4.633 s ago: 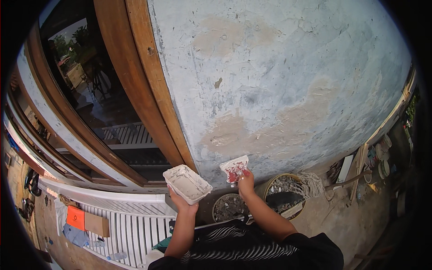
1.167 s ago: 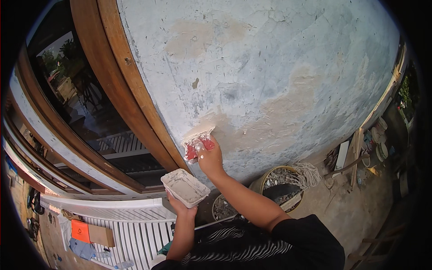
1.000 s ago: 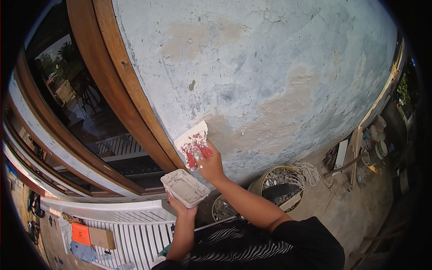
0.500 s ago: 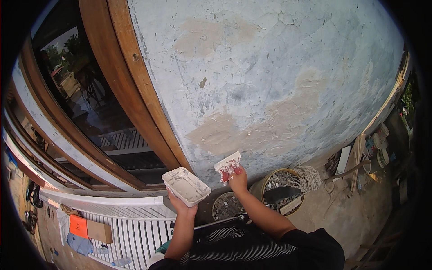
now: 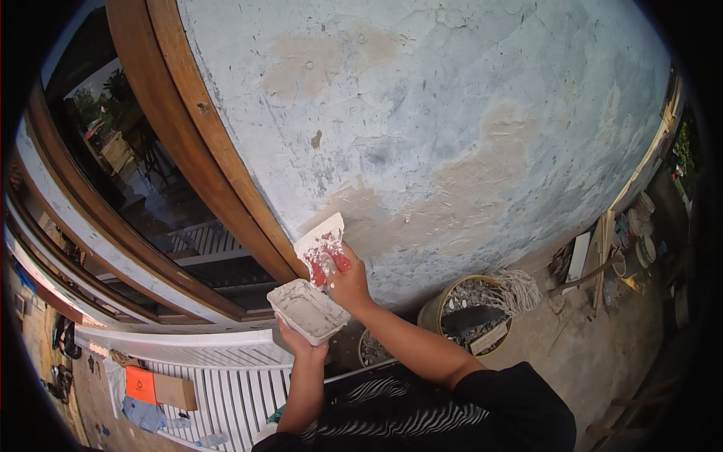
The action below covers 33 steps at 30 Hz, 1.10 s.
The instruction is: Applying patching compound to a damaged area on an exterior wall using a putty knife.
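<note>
My left hand (image 5: 303,343) grips a white rectangular tub (image 5: 310,310) from below, its inside smeared with pale filler paste. In my right hand (image 5: 348,280) is a putty knife (image 5: 325,239) with a wide pale blade and a red handle, both caked with filler. The blade is up near the lower left of the wall (image 5: 422,98), beside the wooden window frame; whether it touches the surface I cannot tell. Beige filler patches (image 5: 474,177) spread over the light blue, worn paint. The knife sits just above the tub's far edge.
Left of the wall stands the brown wooden frame (image 5: 218,143) with dark glass. A white slatted bench (image 5: 226,388) carries an orange and brown box (image 5: 158,388). Below the wall, a bucket of rubble (image 5: 429,313) has a pale string mop head (image 5: 516,292) over its rim. Planks (image 5: 600,256) lean at right.
My right hand has moved the putty knife left and up, toward the wall's corner by the window frame. The tub stays nearly in place in my left hand. The view has shifted slightly.
</note>
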Each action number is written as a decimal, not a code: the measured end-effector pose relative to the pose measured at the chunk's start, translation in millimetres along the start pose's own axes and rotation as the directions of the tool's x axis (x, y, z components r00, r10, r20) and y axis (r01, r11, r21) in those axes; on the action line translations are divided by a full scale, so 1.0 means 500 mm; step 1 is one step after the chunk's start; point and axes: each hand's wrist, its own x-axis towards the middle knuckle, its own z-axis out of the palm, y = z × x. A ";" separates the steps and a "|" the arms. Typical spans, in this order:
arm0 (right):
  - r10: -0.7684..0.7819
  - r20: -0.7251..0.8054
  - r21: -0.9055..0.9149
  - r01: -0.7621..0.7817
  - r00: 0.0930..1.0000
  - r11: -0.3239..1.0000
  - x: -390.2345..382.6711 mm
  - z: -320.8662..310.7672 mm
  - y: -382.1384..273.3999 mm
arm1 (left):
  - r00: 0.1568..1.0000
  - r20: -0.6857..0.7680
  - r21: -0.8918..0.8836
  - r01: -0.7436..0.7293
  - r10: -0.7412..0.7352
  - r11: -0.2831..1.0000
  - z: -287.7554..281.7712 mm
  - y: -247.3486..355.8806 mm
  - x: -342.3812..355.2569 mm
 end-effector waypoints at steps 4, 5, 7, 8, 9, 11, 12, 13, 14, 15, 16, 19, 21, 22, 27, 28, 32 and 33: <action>-0.112 0.134 -0.170 0.134 0.985 0.976 0.036 -0.049 0.013 | 0.999 -0.019 0.021 0.030 -0.030 0.999 -0.005 -0.011 0.000; -0.069 0.127 -0.239 0.098 0.990 0.966 0.050 -0.064 0.023 | 0.999 -0.019 0.022 0.031 -0.031 0.999 -0.005 -0.013 0.001; -0.076 0.064 -0.256 0.090 0.995 0.962 0.061 -0.102 0.067 | 1.000 -0.016 0.024 0.027 -0.027 0.999 -0.004 -0.018 0.006; -0.080 0.006 -0.269 0.078 0.997 0.960 0.061 -0.119 0.092 | 1.000 -0.017 0.021 0.024 -0.024 0.999 -0.004 -0.017 0.008; -0.077 0.013 -0.270 0.077 0.997 0.960 0.053 -0.134 0.113 | 1.000 -0.020 0.025 0.020 -0.019 0.999 -0.005 -0.015 0.008; -0.001 -0.096 -0.203 -0.019 0.995 0.979 0.022 -0.164 0.155 | 1.000 -0.026 0.023 0.009 -0.009 1.000 -0.016 -0.009 0.009; -0.003 -0.093 -0.205 -0.017 0.996 0.979 0.003 -0.181 0.178 | 1.000 -0.010 0.011 0.011 -0.011 1.000 -0.025 -0.007 0.014; 0.034 -0.113 -0.241 -0.060 0.993 0.969 -0.019 -0.198 0.204 | 1.000 0.006 -0.002 0.014 -0.014 1.000 -0.032 -0.007 0.017; 0.069 -0.133 -0.273 -0.103 0.989 0.957 -0.037 -0.205 0.224 | 1.000 0.007 -0.005 0.009 -0.009 1.000 -0.036 -0.005 0.014; 0.065 -0.132 -0.274 -0.099 0.989 0.957 -0.051 -0.207 0.241 | 1.000 0.002 -0.013 0.008 -0.008 1.000 -0.037 -0.004 0.014; 0.100 -0.193 -0.249 -0.148 0.976 0.957 -0.062 -0.208 0.258 | 1.000 -0.003 -0.021 0.007 -0.008 1.000 -0.037 -0.002 0.015; 0.150 -0.267 -0.152 -0.195 0.952 0.969 -0.021 -0.170 0.239 | 1.000 -0.019 -0.017 0.012 -0.012 1.000 -0.030 -0.001 0.010; 0.163 -0.263 -0.070 -0.188 0.951 0.980 0.020 -0.090 0.142 | 0.999 -0.034 -0.022 -0.006 0.005 1.000 -0.031 0.010 0.000; 0.088 -0.208 -0.108 -0.112 0.974 0.988 0.038 -0.064 0.109 | 0.999 -0.033 -0.019 -0.003 0.002 1.000 -0.024 0.010 0.000; -0.067 0.021 -0.106 0.069 0.998 0.992 0.012 0.020 -0.047 | 1.000 -0.010 -0.023 -0.014 0.014 1.000 -0.028 0.011 0.003; -0.100 0.076 -0.077 0.106 0.992 0.991 0.005 0.018 -0.053 | 1.000 0.009 -0.031 -0.015 0.016 0.999 -0.031 0.011 0.006; -0.078 0.105 -0.094 0.087 0.991 0.992 0.042 -0.050 -0.023 | 1.000 -0.012 -0.019 0.000 -0.001 1.000 -0.024 0.007 -0.003; -0.122 0.067 -0.161 0.131 0.990 0.978 0.052 -0.078 0.006 | 1.000 -0.013 -0.020 0.010 -0.010 1.000 -0.021 0.004 -0.003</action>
